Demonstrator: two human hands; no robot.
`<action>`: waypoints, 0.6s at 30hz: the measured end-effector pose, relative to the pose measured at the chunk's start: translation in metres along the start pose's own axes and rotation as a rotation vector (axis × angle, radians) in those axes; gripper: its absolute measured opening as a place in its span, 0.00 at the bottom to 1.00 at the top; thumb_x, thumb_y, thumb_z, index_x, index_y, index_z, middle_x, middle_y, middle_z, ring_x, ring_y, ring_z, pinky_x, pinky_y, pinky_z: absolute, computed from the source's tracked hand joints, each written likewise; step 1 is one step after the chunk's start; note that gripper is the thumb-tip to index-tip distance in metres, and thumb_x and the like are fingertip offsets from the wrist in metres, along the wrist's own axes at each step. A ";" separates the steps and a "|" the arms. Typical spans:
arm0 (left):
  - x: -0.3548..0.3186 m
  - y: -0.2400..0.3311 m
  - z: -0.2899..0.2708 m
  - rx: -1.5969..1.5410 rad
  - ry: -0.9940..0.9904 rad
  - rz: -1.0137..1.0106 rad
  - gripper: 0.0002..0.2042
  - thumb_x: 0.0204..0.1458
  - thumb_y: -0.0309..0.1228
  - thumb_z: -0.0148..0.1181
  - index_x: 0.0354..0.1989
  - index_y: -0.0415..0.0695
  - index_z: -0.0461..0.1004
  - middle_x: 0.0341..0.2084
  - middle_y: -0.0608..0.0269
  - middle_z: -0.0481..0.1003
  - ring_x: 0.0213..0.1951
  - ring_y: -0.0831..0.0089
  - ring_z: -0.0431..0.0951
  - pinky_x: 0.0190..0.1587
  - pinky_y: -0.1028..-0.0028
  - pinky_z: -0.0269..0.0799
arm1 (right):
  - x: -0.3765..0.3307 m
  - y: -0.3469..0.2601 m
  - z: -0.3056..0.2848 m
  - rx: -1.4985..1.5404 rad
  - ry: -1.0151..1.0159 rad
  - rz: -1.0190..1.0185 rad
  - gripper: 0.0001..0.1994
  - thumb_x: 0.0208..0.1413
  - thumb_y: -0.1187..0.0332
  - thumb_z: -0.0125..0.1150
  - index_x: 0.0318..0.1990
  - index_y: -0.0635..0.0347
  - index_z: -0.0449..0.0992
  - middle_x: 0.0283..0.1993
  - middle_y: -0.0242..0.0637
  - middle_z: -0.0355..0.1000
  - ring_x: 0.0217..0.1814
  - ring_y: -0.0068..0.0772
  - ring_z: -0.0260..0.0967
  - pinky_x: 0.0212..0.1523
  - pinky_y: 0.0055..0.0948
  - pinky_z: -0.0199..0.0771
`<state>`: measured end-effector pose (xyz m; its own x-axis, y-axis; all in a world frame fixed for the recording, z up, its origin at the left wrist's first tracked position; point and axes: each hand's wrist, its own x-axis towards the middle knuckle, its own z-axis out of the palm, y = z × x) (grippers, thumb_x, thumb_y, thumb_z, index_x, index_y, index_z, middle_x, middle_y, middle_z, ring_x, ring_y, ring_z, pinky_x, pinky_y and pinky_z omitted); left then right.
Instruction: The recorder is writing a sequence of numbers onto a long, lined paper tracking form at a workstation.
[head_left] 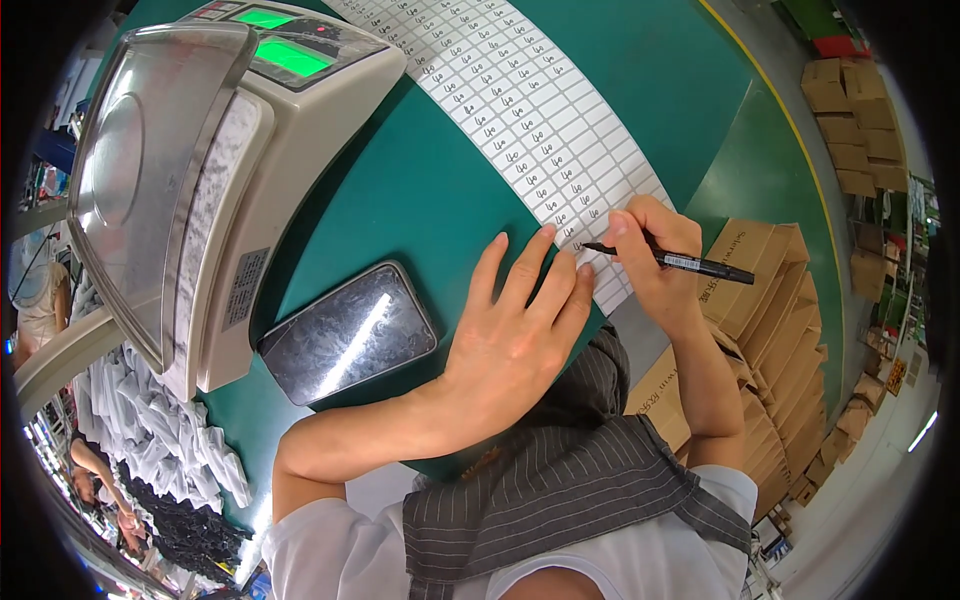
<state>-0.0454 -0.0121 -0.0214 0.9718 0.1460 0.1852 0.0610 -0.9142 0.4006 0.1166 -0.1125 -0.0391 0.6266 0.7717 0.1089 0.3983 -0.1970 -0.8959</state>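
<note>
My right hand point(655, 260) grips a black marker pen point(690, 264), its tip touching the near end of a long white sheet of small labels point(520, 110) that runs across the green table point(420, 190). Many labels carry handwritten marks. My left hand point(515, 335) lies flat, fingers spread, on the table with its fingertips pressing the sheet's near edge beside the pen tip.
A dark phone point(348, 332) lies face up left of my left hand. A beige weighing scale point(200, 160) with a metal pan and green displays stands at far left. Stacked flat cardboard boxes point(770, 340) stand right of the table; white and dark garments point(160, 440) lie lower left.
</note>
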 end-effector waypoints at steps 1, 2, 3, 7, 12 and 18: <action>0.000 0.000 0.000 0.000 0.001 0.001 0.18 0.45 0.27 0.63 0.47 0.41 0.75 0.46 0.56 0.70 0.58 0.58 0.67 0.60 0.51 0.56 | 0.000 0.001 -0.001 -0.012 -0.002 -0.002 0.10 0.54 0.74 0.59 0.22 0.67 0.68 0.17 0.35 0.67 0.17 0.20 0.60 0.19 0.22 0.57; 0.000 0.000 0.000 -0.001 0.002 0.001 0.18 0.45 0.27 0.63 0.48 0.41 0.75 0.46 0.56 0.70 0.58 0.58 0.67 0.60 0.51 0.56 | 0.000 0.000 0.000 -0.011 -0.002 -0.002 0.10 0.54 0.74 0.59 0.22 0.67 0.68 0.17 0.35 0.67 0.17 0.20 0.60 0.19 0.22 0.57; 0.000 0.000 0.000 -0.001 0.003 0.002 0.18 0.45 0.27 0.63 0.48 0.41 0.75 0.46 0.56 0.70 0.58 0.58 0.67 0.60 0.51 0.56 | 0.000 -0.002 0.000 0.010 -0.006 0.000 0.10 0.54 0.74 0.59 0.23 0.67 0.69 0.18 0.34 0.68 0.17 0.18 0.60 0.19 0.22 0.57; 0.000 0.000 -0.001 0.002 0.002 0.008 0.19 0.45 0.27 0.63 0.48 0.41 0.75 0.46 0.56 0.70 0.58 0.57 0.67 0.60 0.51 0.56 | 0.001 -0.003 -0.006 0.159 0.083 0.050 0.10 0.56 0.74 0.57 0.23 0.66 0.71 0.19 0.31 0.70 0.19 0.14 0.61 0.20 0.20 0.58; 0.000 0.000 0.001 0.011 -0.002 0.011 0.19 0.45 0.27 0.63 0.48 0.41 0.75 0.46 0.55 0.70 0.58 0.57 0.67 0.60 0.51 0.56 | 0.004 0.008 -0.015 0.110 0.113 0.079 0.10 0.56 0.74 0.56 0.23 0.67 0.72 0.18 0.30 0.69 0.20 0.12 0.61 0.21 0.17 0.59; 0.000 0.000 0.000 0.002 -0.010 0.006 0.19 0.45 0.27 0.63 0.48 0.41 0.75 0.47 0.55 0.70 0.58 0.57 0.67 0.60 0.51 0.55 | 0.005 0.004 -0.009 0.113 0.103 0.065 0.10 0.55 0.73 0.59 0.23 0.66 0.73 0.17 0.28 0.68 0.19 0.13 0.58 0.20 0.18 0.57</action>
<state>-0.0453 -0.0121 -0.0210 0.9743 0.1370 0.1789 0.0558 -0.9159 0.3974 0.1279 -0.1148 -0.0381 0.7164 0.6922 0.0870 0.2798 -0.1708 -0.9447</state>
